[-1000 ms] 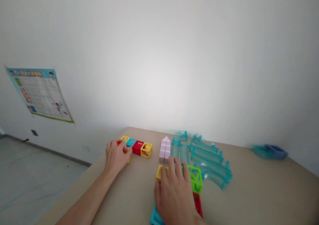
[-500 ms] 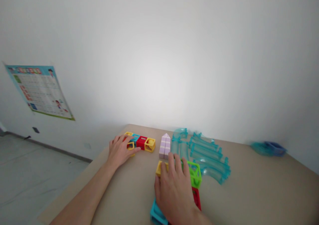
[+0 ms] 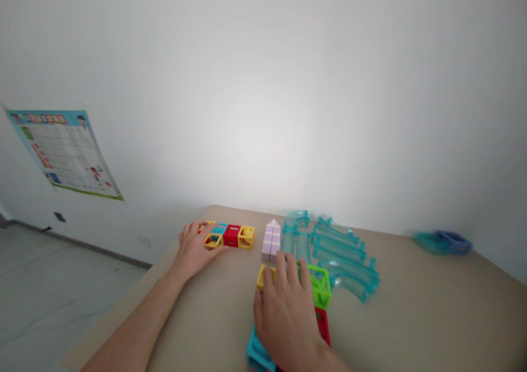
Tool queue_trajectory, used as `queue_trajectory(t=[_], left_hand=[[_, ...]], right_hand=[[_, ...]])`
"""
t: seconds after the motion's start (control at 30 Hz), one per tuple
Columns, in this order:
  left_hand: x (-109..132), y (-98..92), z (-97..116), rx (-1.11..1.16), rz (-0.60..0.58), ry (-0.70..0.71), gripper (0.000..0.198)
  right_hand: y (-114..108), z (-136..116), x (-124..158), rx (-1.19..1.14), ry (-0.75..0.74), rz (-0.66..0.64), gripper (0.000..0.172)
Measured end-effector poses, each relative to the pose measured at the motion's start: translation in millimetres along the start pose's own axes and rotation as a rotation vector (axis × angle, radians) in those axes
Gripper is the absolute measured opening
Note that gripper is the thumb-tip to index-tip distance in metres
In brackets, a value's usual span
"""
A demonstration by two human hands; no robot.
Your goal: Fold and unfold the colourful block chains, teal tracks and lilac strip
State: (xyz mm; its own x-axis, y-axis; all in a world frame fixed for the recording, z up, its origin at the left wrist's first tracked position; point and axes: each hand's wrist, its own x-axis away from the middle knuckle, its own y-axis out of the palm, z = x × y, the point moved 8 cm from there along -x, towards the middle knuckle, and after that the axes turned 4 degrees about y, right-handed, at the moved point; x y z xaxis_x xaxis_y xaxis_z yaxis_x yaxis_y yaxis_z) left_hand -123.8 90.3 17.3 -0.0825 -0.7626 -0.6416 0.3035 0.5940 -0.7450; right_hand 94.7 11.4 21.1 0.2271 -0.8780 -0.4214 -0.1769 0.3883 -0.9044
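Observation:
Near the table's far left, my left hand is open around the end of a row of hollow plastic cube blocks. A yellow block lies between its spread thumb and index finger; red and yellow blocks extend to its right. My right hand grips a second cluster of cube blocks from above, fingers draped over it and thumb along its left side. Green, red and blue blocks show around this hand, which hides the cluster's middle.
Two lilac striped pieces with a pointed end lie together between the groups. Clear teal track pieces lie behind my right hand. Blurred teal and blue pieces sit far right. A wall with a poster borders the table.
My left hand has eased slightly left, its thumb and index finger drawn back, showing more of the front yellow block. My right hand stays on its cluster. The view has shifted very slightly.

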Motion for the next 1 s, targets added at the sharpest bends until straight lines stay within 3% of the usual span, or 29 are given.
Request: queue_trajectory(t=[0.07,0.13,0.17,0.23,0.33,0.47,0.63,0.77,0.83,1.0], left_hand=[[7.9,-12.3,31.6,0.251,0.023,0.147,0.022],[24.6,-16.9,73.3,0.614,-0.077,0.335,0.021],[35.0,-16.3,92.8,0.785,-0.162,0.400,0.025],[59.7,-4.4,129.3,1.023,-0.462,0.492,0.033],[80.3,9.8,151.3,1.106,-0.687,0.490,0.034],[76.4,17.3,148.3,1.048,-0.689,0.420,0.035],[71.1,16.2,147.3,0.979,-0.708,0.451,0.049],[64.4,13.8,129.2,0.930,-0.735,0.447,0.059],[57.4,11.5,113.4,0.847,-0.688,0.432,0.055],[34.6,5.7,76.6,0.478,-0.419,0.301,0.036]], right_hand=[[1.6,0.7,0.3,0.007,0.004,-0.009,0.038],[3.0,1.2,0.2,0.016,0.002,-0.019,0.041],[3.2,1.3,0.1,0.019,-0.002,-0.023,0.042],[2.5,1.4,-0.7,0.022,-0.007,-0.026,0.041],[-0.1,2.2,-2.2,0.023,0.003,-0.034,0.036],[-0.8,4.2,-3.7,-0.016,0.024,-0.058,0.032],[-1.0,5.9,-3.4,-0.076,0.024,-0.084,0.023],[-1.5,4.8,-3.1,-0.054,0.004,-0.107,0.024],[-0.7,3.9,-3.4,-0.040,-0.006,-0.111,0.025],[2.4,3.5,-3.6,-0.021,-0.016,-0.101,0.027]])
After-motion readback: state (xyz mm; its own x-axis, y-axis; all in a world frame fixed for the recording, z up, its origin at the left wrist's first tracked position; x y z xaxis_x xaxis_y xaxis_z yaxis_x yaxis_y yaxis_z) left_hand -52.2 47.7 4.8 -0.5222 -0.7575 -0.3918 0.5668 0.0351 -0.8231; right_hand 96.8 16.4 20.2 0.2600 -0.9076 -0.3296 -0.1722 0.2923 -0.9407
